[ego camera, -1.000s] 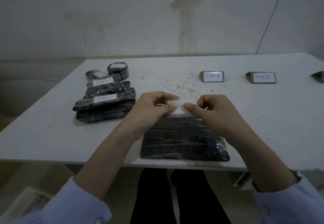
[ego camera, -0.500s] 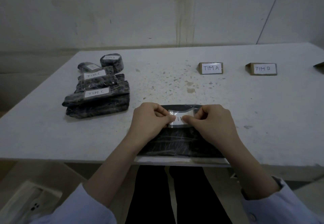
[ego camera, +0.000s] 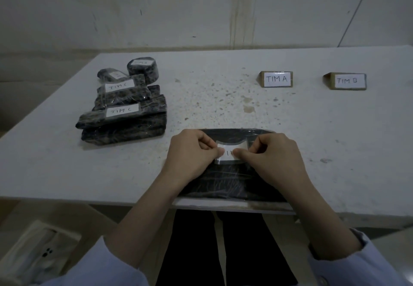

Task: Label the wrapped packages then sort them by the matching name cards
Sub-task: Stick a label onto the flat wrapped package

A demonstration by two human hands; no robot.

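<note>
A flat dark wrapped package (ego camera: 228,180) lies at the table's near edge in front of me. A white label (ego camera: 230,152) with clear tape sits on its top. My left hand (ego camera: 192,153) and my right hand (ego camera: 270,158) both pinch the label, thumbs meeting at its middle and covering most of the writing. At the left stands a pile of dark wrapped packages (ego camera: 125,115), several bearing white labels, two reading "TIM C". Two folded name cards stand at the far right: "TIM A" (ego camera: 276,79) and a second card (ego camera: 346,81).
The white speckled table (ego camera: 223,106) stands against a pale wall. A light box with a white device (ego camera: 38,254) sits on the floor at the lower left. My dark trousers show below the table edge.
Over the second, both hands brought the label from above the package's far edge down onto its top. Since half a second ago they hold it there nearly unmoved.
</note>
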